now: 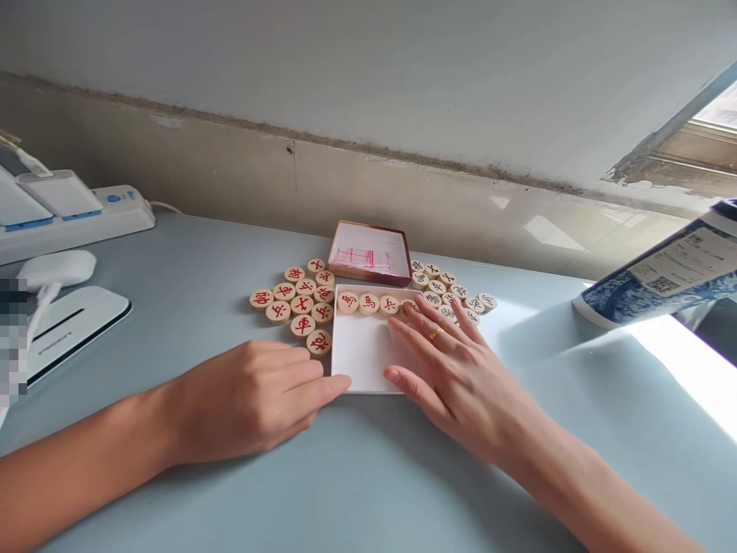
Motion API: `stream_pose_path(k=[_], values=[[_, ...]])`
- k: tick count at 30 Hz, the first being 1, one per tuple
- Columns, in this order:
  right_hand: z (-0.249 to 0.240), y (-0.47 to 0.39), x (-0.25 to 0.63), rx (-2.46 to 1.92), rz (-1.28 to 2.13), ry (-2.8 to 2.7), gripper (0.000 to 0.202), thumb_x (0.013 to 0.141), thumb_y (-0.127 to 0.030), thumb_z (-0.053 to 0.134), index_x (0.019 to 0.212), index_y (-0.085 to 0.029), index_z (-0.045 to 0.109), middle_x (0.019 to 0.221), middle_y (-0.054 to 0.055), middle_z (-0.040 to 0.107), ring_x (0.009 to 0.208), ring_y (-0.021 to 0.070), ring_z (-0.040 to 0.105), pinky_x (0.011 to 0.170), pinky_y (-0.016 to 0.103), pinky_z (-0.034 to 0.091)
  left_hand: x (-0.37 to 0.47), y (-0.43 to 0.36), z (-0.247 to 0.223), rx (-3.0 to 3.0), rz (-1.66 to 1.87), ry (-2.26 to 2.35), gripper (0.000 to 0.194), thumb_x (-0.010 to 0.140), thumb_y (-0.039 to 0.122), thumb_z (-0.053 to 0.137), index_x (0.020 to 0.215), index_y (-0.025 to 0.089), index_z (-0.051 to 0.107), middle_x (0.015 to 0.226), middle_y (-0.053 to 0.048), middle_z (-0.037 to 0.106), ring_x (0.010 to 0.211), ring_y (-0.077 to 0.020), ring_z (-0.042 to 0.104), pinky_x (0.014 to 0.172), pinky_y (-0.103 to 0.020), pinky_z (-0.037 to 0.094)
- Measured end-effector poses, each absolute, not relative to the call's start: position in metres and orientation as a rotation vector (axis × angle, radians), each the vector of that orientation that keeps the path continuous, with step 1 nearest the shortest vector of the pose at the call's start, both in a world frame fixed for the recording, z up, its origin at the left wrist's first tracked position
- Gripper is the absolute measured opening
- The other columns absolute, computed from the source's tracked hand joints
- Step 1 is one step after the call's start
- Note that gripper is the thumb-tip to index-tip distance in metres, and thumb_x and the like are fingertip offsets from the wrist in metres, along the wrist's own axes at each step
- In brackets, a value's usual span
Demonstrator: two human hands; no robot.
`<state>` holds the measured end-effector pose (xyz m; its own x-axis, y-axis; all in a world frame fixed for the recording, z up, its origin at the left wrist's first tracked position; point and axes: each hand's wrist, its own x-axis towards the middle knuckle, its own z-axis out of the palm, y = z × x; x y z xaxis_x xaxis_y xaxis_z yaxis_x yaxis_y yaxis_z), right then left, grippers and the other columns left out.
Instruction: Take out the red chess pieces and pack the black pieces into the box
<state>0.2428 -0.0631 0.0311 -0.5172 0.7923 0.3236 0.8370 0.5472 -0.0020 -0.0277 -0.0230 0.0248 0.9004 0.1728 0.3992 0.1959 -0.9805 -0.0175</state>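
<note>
A shallow white box (368, 361) lies on the table in front of me. Along its far side runs a row of round wooden xiangqi pieces with red characters (369, 304). My left hand (259, 395) is closed at the near left corner, one digit pressing on the box edge. Over the box's right side, my right hand (449, 353) is spread, its fingertips at the right end of the row, partly hiding a piece there. More red-marked pieces (302, 305) lie left of the box. Dark-marked pieces (436, 287) lie to its right, partly behind my right fingers.
Behind the white box sits a brown-rimmed box lid (368, 269) with pink marks inside. A power strip (115, 219), a white mouse-like device (63, 267) and a white stand (80, 326) are at the left. A blue-and-white cylinder (662, 269) leans at the right, near the wall.
</note>
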Motion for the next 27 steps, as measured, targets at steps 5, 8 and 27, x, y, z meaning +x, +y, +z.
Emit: stream_pose_path(k=[5,8,27], values=[[0.037,-0.067,0.242,-1.252,-0.198,-2.461,0.051,0.109,-0.046,0.035,0.12,-0.008,0.067,0.119,0.017,0.074,0.128,0.0403,0.06,0.11,0.075,0.039,-0.028,-0.022,0.026,-2.986,-0.629,-0.262,0.03,0.1,0.0,0.04,0.123,0.008,0.059,0.073,0.0,0.065,0.061,-0.0155,0.057,0.056,-0.03,0.039],[0.039,-0.07,0.24,-1.127,-0.127,-2.477,0.045,0.108,-0.043,0.04,0.106,-0.01,0.071,0.108,0.014,0.076,0.109,0.0309,0.07,0.111,0.064,0.045,-0.028,-0.022,0.027,-2.977,-0.626,-0.241,0.028,0.102,0.002,0.04,0.123,0.007,0.059,0.074,-0.001,0.066,0.061,-0.0161,0.057,0.057,-0.031,0.04],[0.037,-0.084,0.227,-0.778,-0.01,-2.511,0.028,0.1,-0.012,0.048,0.12,-0.002,0.066,0.124,0.022,0.067,0.127,0.0257,0.061,0.105,0.035,0.058,-0.024,-0.027,0.034,-2.849,-0.898,-0.332,0.023,0.099,0.009,0.053,0.119,0.016,0.063,0.103,-0.008,0.07,0.088,-0.0181,0.069,0.077,-0.028,0.054]])
